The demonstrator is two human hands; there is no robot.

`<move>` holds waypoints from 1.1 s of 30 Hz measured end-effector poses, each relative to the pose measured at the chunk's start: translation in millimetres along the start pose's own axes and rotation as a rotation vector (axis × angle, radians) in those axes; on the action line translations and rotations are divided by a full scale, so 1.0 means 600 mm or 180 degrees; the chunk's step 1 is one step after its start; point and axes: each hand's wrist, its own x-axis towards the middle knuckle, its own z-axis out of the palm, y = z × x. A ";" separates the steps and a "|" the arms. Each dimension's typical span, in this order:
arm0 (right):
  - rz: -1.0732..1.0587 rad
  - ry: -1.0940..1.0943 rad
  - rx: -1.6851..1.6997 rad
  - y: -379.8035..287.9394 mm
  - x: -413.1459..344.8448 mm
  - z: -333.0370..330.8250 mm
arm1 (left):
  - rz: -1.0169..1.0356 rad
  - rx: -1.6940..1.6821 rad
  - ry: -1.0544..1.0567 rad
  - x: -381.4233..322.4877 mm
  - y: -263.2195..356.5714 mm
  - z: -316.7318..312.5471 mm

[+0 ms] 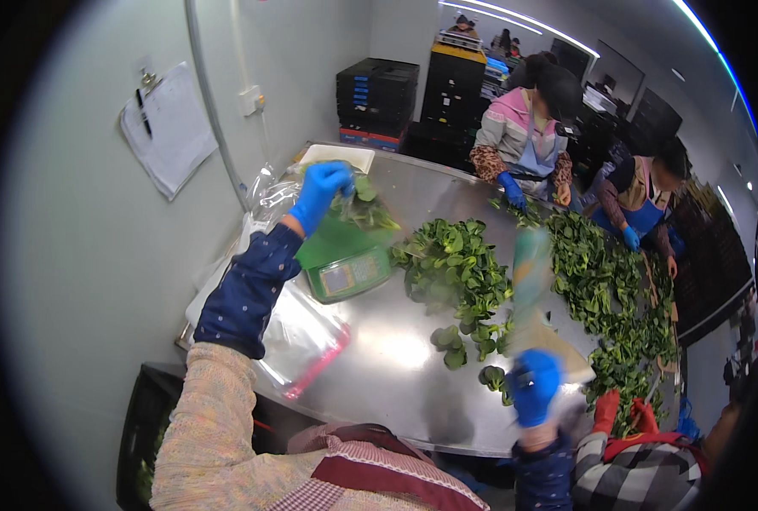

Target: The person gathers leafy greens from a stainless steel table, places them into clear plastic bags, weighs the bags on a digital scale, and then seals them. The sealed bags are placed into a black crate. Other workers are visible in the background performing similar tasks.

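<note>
My left hand [321,188], in a blue glove, is closed on the top of a clear plastic bag of leafy greens [366,204]. The bag is over a green weighing scale [347,268], whose display faces me. My right hand [535,386], also blue-gloved, is blurred at the lower right, its fingers curled; what it holds, if anything, cannot be told. Just beyond it a blurred green and beige object [532,287] stretches away over the steel table [379,358]. Small leafy green heads [455,255] lie in a pile right of the scale, with several loose ones nearer me.
Flat clear bags with a pink edge [318,364] lie at left. A larger heap of greens [596,274] runs along the right side. Two people work across the table; another person's red gloves [606,412] are close at lower right. A white tray [337,156] sits at the far corner.
</note>
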 end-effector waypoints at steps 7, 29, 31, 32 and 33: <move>0.1480 -0.2906 -0.0228 -0.090 -0.324 0.172 | -0.1165 0.1328 0.0743 -0.220 -0.243 -0.055; 0.0489 -0.1749 0.1035 -0.134 0.150 0.681 | -0.2193 0.0452 0.0988 -0.371 -0.237 0.022; 0.0216 -0.2075 0.0965 -0.133 0.188 0.695 | -0.2433 0.0371 0.0893 -0.351 -0.246 0.017; 0.0345 -0.2215 0.1243 -0.133 0.202 0.686 | -0.2191 0.0714 0.0905 -0.349 -0.251 0.011; 0.0189 -0.1999 0.1292 -0.134 0.211 0.666 | -0.1998 0.0909 0.0899 -0.349 -0.255 0.005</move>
